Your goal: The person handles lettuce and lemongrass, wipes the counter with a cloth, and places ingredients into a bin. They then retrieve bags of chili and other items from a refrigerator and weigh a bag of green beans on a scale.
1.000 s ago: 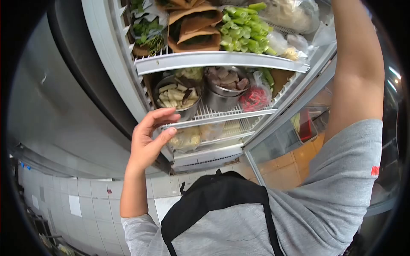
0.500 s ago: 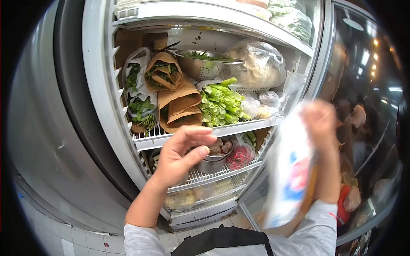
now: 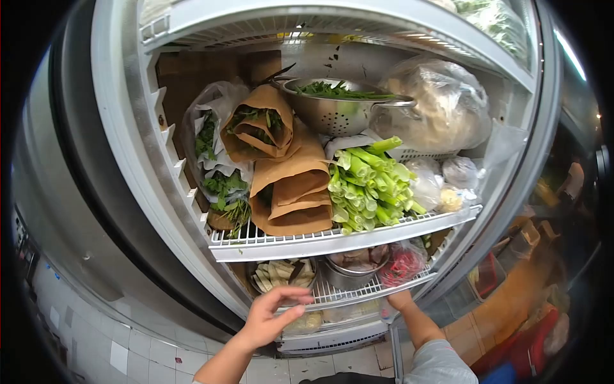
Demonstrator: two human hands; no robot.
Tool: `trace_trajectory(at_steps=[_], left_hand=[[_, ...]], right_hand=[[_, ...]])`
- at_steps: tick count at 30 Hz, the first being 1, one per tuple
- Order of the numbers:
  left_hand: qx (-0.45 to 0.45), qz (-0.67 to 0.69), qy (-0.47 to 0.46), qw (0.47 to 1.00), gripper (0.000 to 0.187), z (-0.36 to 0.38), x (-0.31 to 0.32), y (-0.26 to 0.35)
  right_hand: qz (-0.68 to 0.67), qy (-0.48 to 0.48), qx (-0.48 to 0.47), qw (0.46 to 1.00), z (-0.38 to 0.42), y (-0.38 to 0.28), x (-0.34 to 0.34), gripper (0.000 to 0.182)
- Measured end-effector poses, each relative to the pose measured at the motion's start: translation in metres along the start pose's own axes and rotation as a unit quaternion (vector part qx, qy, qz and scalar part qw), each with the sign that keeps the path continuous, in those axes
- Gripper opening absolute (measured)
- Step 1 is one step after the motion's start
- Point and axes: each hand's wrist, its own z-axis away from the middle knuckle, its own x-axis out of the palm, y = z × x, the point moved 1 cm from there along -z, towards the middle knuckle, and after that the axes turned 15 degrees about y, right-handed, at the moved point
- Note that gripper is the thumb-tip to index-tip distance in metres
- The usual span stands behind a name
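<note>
In front of the lower wire shelf, my left hand is open, its thumb apart from the fingers, holding nothing. My right hand reaches under the right end of that shelf, with its fingertips partly hidden. Beside its fingers shows a small part of a white plastic bag with coloured print; the rest is out of sight. Above the hands, the lower shelf bears a bowl of pale cut pieces, a metal pot and a bag of red items.
The middle shelf holds brown paper wraps, green stalks, a metal colander, leafy herbs and a large clear bag. The fridge's left frame rises beside me. Red and blue objects lie at the lower right.
The view is closer to the shelves. My right hand has moved down and left to beneath the lower shelf with the plastic bag, now mostly hidden. My left hand appears lower and stays open.
</note>
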Motion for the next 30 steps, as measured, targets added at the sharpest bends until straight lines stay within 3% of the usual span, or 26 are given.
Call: trace_trajectory(at_steps=[4,7,9,12,15,17,19,21,22,23,26,27,28,29,30], left_hand=[[-0.133,0.024,0.094,0.986,0.027,0.031,-0.015,-0.051],[-0.203,0.045,0.142,0.968,0.025,0.051,-0.013,-0.091],[-0.235,0.068,0.158,0.957,0.025,0.058,-0.006,-0.105],[-0.262,0.073,0.124,0.954,0.026,0.059,0.003,-0.111],[-0.269,0.05,0.091,0.958,0.027,0.062,0.001,-0.115],[-0.268,0.03,0.084,0.959,0.027,0.063,-0.001,-0.109],[-0.271,0.022,0.093,0.958,0.026,0.065,-0.008,-0.119],[-0.289,0.008,0.105,0.952,0.026,0.079,-0.018,-0.135],[-0.291,0.0,0.115,0.95,0.026,0.081,-0.023,-0.148],[-0.299,-0.007,0.123,0.946,0.026,0.087,-0.025,-0.158],[-0.317,-0.018,0.123,0.94,0.026,0.086,-0.015,-0.154],[-0.324,-0.011,0.12,0.938,0.026,0.083,-0.011,-0.153],[-0.321,-0.015,0.098,0.942,0.027,0.084,-0.012,-0.155],[-0.317,-0.015,0.074,0.945,0.028,0.09,-0.012,-0.156],[-0.326,-0.027,0.048,0.944,0.028,0.096,-0.015,-0.16]], right_hand=[[0.075,0.049,0.095,0.991,0.019,0.023,0.049,0.034],[0.104,-0.072,0.026,0.992,0.051,-0.003,0.085,0.029],[0.099,-0.27,0.01,0.958,0.077,-0.027,0.101,0.034],[0.058,-0.283,-0.002,0.957,0.105,-0.036,0.134,0.037],[0.11,-0.333,0.041,0.935,0.114,-0.02,0.144,0.04],[0.208,-0.409,0.059,0.886,0.091,-0.014,0.131,0.042],[0.22,-0.3,0.178,0.911,0.079,-0.01,0.115,0.041],[0.159,-0.295,0.296,0.894,0.115,0.057,0.19,0.04],[0.093,-0.268,0.269,0.92,0.113,0.066,0.187,0.046],[0.059,-0.127,0.157,0.978,0.124,0.093,0.213,0.043],[-0.008,-0.103,0.308,0.946,0.112,0.082,0.189,0.018],[-0.15,0.08,0.501,0.848,0.105,0.042,0.15,0.014],[-0.128,0.058,0.553,0.821,0.137,0.039,0.148,0.01],[-0.131,0.166,0.459,0.863,0.178,0.036,0.158,0.005],[-0.145,0.203,0.524,0.814,0.209,0.022,0.145,0.003]])
